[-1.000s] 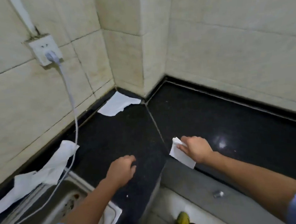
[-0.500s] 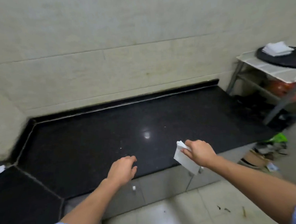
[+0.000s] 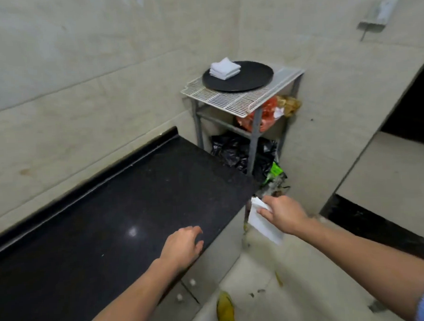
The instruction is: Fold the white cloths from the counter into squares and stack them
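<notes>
My right hand (image 3: 283,214) grips a folded white cloth (image 3: 262,222) and holds it in the air past the right end of the black counter (image 3: 110,214). My left hand (image 3: 183,245) hovers over the counter's front edge with loosely bent fingers and holds nothing. A stack of folded white cloths (image 3: 224,68) lies on a round black tray (image 3: 246,78) on top of a wire-topped metal rack (image 3: 240,102) in the far corner.
Under the rack sit an orange bag (image 3: 265,115) and black bags (image 3: 232,150). Litter lies on the floor beside the counter's end. Tiled walls close in behind and to the right. A yellow shoe (image 3: 225,311) shows at the bottom.
The view has swung right, from the counter's left corner to its right end and the rack. My right hand keeps its hold on the folded cloth; my left hand stays empty.
</notes>
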Motion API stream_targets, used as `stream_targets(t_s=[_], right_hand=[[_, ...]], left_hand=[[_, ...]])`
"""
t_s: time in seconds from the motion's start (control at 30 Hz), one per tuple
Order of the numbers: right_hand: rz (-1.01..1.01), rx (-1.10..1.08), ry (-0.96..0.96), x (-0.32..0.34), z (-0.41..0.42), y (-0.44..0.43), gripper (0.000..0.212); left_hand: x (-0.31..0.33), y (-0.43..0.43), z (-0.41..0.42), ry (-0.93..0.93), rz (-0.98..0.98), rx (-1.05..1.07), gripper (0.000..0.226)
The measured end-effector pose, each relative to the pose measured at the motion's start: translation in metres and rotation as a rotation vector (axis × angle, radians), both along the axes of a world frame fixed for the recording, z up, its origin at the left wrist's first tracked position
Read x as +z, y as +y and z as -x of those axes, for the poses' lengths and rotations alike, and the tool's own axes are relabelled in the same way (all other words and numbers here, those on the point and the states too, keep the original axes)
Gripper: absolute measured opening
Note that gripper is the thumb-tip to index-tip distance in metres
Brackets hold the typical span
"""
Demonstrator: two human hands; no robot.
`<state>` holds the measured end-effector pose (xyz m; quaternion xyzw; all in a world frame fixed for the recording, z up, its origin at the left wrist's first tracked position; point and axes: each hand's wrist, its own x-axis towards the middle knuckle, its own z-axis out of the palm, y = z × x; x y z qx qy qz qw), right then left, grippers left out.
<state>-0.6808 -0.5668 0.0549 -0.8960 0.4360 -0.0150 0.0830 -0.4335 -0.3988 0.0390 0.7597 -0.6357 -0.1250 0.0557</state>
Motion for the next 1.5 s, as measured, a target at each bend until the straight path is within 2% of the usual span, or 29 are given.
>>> stream_targets(t_s=[0.23,0.47,0.67,0.77,0.83,0.9,0.97,1.07,1.2,1.33,1.43,1.5], right_hand=[[-0.012,-0.173,-0.064,0.024,0.035,-0.135,0.033],[0.077,-0.244,-0.168,0.073,0.046,-0.258,0.034],[0.127,-0.113,-0.296,0.117,0.04,-0.365,0.028],[0.089,0.015,-0.396,0.142,0.028,-0.417,0.021],[0.025,0.074,-0.472,0.156,0.02,-0.453,0.021],[-0.028,0.141,-0.545,0.17,0.014,-0.485,0.023],[-0.084,0.2,-0.598,0.182,0.007,-0.511,0.025],[-0.188,0.247,-0.69,0.19,-0.004,-0.544,0.031],[-0.345,0.231,-0.791,0.173,-0.025,-0.588,0.031],[-0.47,0.138,-0.86,0.15,-0.065,-0.623,0.039],[-0.517,0.1,-0.85,0.144,-0.104,-0.644,0.032],[-0.509,0.088,-0.842,0.144,-0.133,-0.659,0.026]], left_hand=[[0.007,-0.181,0.009,0.059,0.073,-0.169,0.029],[0.076,-0.349,0.013,0.168,0.265,-0.209,0.023],[0.115,-0.463,0.016,0.286,0.404,-0.145,0.015],[0.127,-0.514,0.026,0.382,0.375,-0.042,0.022],[0.134,-0.547,0.037,0.663,0.239,0.054,0.039],[0.141,-0.574,0.05,1.101,0.108,0.142,0.062],[0.146,-0.594,0.06,1.39,0.019,0.175,0.067],[0.144,-0.612,0.071,1.567,-0.004,0.168,0.048],[0.139,-0.631,0.066,1.743,0.152,0.331,0.037],[0.138,-0.648,0.051,1.74,0.351,0.518,0.036],[0.137,-0.664,0.033,1.61,0.569,0.677,0.046],[0.139,-0.677,0.011,1.496,0.675,0.706,0.058]])
